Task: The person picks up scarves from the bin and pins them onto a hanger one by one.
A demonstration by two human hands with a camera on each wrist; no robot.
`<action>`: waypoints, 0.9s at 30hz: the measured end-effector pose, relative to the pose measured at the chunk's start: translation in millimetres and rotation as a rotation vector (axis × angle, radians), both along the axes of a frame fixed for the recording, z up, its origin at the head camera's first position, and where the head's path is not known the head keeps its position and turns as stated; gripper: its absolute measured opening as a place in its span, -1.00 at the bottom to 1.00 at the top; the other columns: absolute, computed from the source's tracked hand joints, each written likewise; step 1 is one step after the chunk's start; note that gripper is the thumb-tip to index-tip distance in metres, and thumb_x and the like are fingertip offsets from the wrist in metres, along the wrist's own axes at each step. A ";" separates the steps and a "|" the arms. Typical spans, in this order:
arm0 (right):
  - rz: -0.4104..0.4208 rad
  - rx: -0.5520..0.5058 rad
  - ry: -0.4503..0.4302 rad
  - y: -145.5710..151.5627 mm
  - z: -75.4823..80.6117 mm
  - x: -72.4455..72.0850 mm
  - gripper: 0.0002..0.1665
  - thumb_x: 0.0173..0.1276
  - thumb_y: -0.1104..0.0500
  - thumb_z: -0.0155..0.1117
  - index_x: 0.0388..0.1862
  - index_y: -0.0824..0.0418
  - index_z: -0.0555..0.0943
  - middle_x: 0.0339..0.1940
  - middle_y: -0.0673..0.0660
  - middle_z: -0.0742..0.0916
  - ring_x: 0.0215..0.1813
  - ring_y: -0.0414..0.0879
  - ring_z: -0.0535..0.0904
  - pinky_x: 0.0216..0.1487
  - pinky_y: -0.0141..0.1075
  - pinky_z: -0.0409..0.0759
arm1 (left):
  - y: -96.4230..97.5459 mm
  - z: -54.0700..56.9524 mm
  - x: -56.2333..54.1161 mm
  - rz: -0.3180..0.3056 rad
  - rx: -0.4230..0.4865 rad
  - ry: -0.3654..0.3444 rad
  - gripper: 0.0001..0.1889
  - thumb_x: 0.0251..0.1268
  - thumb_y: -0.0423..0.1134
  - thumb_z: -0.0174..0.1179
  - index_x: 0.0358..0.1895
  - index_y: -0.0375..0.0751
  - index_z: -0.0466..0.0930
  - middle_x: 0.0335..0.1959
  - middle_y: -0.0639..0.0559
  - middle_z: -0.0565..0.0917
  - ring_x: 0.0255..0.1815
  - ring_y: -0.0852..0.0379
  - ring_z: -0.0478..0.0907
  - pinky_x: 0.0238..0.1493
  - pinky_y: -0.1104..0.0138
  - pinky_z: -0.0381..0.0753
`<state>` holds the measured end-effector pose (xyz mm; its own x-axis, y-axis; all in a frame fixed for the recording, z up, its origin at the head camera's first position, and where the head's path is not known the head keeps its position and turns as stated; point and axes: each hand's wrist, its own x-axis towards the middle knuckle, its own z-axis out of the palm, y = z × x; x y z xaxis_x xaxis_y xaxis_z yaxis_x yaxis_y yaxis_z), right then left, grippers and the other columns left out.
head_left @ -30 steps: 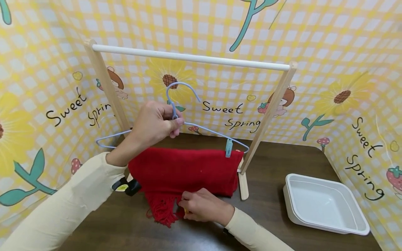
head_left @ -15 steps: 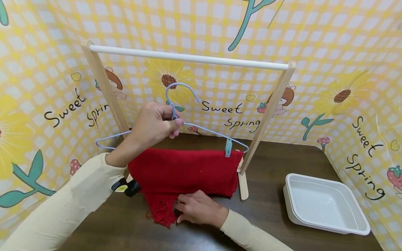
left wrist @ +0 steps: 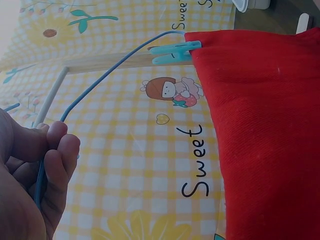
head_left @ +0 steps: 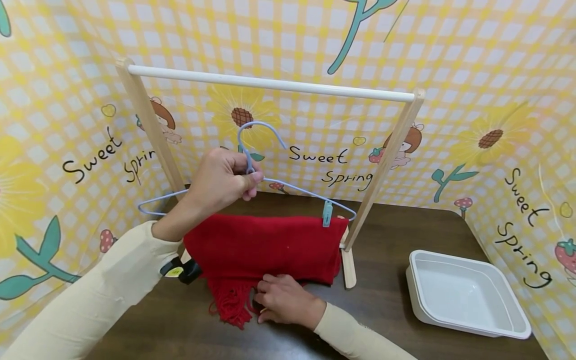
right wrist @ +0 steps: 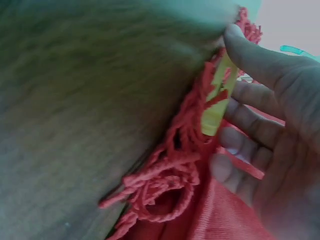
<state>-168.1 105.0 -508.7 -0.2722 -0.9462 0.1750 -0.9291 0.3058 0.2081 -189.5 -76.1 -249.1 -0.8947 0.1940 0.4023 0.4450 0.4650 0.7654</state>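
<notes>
My left hand (head_left: pixel 227 175) pinches the neck of a blue clothes hanger (head_left: pixel 310 191) and holds it up, hook uppermost. A folded red scarf (head_left: pixel 265 245) hangs over its lower bar. A teal clothespin (head_left: pixel 327 214) clips the scarf near the hanger's right end and shows in the left wrist view too. Below, at the table, my right hand (head_left: pixel 288 301) is beside the scarf's fringe (head_left: pixel 231 305). In the right wrist view its thumb and fingers curl round a yellow clothespin (right wrist: pixel 214 112) lying among red fringe strands; how firmly it grips is unclear.
A wooden rack with a white top rail (head_left: pixel 270 82) stands behind the hanger. At the right of the dark table (head_left: pixel 391 235) sits a white plastic tub (head_left: pixel 416 295). Yellow checked cloth (head_left: pixel 486 60) with printed flowers lines the back and sides.
My right hand has shifted slightly, and the yellow clothespin seen in it a second ago is now hidden in the head view. My left hand and the hanger stay nearly still.
</notes>
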 end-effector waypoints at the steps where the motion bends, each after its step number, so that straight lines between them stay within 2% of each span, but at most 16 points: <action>1: -0.008 0.010 -0.008 0.0 1.0 0.6 -0.60 0.21 -0.36 0.43 -0.21 -0.12 0.76 -0.35 -0.17 0.65 -0.24 -0.24 0.50 -0.38 -0.48 0.43 | 0.0 -0.2 -0.2 0.002 -0.002 0.003 -0.83 0.33 -0.48 0.26 -0.46 -0.41 0.71 -0.73 0.00 0.61 -0.67 0.18 0.60 -0.51 0.41 0.67; 5: -0.044 0.059 -0.051 -0.5 3.9 3.3 -0.69 0.29 -0.26 0.43 -0.22 -0.10 0.76 -0.35 -0.14 0.64 -0.23 -0.21 0.46 -0.34 -0.47 0.37 | -0.2 -0.9 0.1 0.007 -0.002 0.008 -0.83 0.32 -0.48 0.27 -0.47 -0.40 0.71 -0.74 0.00 0.61 -0.68 0.18 0.59 -0.51 0.42 0.66; 10: -0.069 0.075 -0.121 -0.3 7.1 6.1 -0.79 0.33 -0.16 0.43 -0.26 -0.09 0.77 -0.42 -0.14 0.60 -0.32 -0.24 0.38 -0.33 -0.49 0.31 | -0.3 -1.2 1.3 0.004 0.012 -0.001 -0.81 0.31 -0.48 0.28 -0.49 -0.42 0.71 -0.74 0.02 0.61 -0.68 0.19 0.60 -0.51 0.42 0.68; 14: -0.065 -0.005 -0.177 2.3 11.9 7.0 -0.82 0.30 -0.09 0.49 -0.26 -0.03 0.80 -0.49 -0.13 0.57 -0.40 -0.26 0.34 -0.36 -0.50 0.27 | -1.1 0.3 1.6 -0.002 0.017 -0.013 -0.82 0.32 -0.48 0.27 -0.47 -0.43 0.71 -0.73 0.03 0.61 -0.67 0.19 0.60 -0.50 0.42 0.68; 18: -0.053 -0.100 -0.213 5.9 19.8 7.6 -0.85 0.26 -0.02 0.52 -0.28 0.01 0.79 -0.48 -0.11 0.61 -0.40 -0.26 0.41 -0.35 -0.51 0.34 | -1.1 4.0 2.2 0.002 0.009 -0.016 -0.82 0.32 -0.49 0.27 -0.47 -0.43 0.71 -0.74 0.03 0.61 -0.67 0.19 0.59 -0.49 0.42 0.67; 21: -0.069 -0.120 -0.244 9.3 25.2 8.6 -0.86 0.27 0.03 0.52 -0.26 0.02 0.78 -0.40 -0.10 0.66 -0.34 -0.24 0.48 -0.30 -0.50 0.43 | 0.2 6.5 2.7 0.005 -0.002 -0.014 -0.83 0.32 -0.48 0.27 -0.46 -0.43 0.71 -0.74 0.03 0.61 -0.67 0.19 0.59 -0.49 0.43 0.67; 27: -0.096 -0.124 -0.298 13.0 32.0 11.3 -0.88 0.31 0.08 0.49 -0.35 0.00 0.68 -0.31 -0.07 0.68 -0.26 -0.23 0.52 -0.22 -0.52 0.47 | 2.5 7.4 1.8 -0.001 -0.004 -0.027 -0.85 0.33 -0.48 0.27 -0.42 -0.44 0.72 -0.72 0.01 0.62 -0.67 0.19 0.60 -0.51 0.42 0.69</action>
